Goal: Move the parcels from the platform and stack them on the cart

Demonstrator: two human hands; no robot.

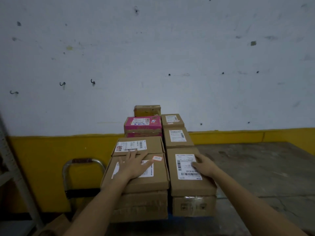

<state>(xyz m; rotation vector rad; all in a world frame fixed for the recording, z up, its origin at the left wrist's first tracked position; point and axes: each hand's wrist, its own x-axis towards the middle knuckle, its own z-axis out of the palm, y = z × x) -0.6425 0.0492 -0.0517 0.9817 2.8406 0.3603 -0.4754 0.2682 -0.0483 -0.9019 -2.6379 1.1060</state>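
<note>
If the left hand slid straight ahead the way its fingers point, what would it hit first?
The left hand lies flat on the near left box, fingers aimed away and slightly right. Straight on, it likely first meets the labelled box just behind, whose lid seems to sit a little higher; its fingertips already reach that edge. Depth is uncertain.

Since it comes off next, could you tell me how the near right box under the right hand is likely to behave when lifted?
The near right box looks like stiff, crisp-edged cardboard, so it should hold its shape. It is long and narrow, so a one-handed lift by the right hand might tilt it. Its weight cannot be judged. It rests on a taped box, so it may slide off easily.
</note>
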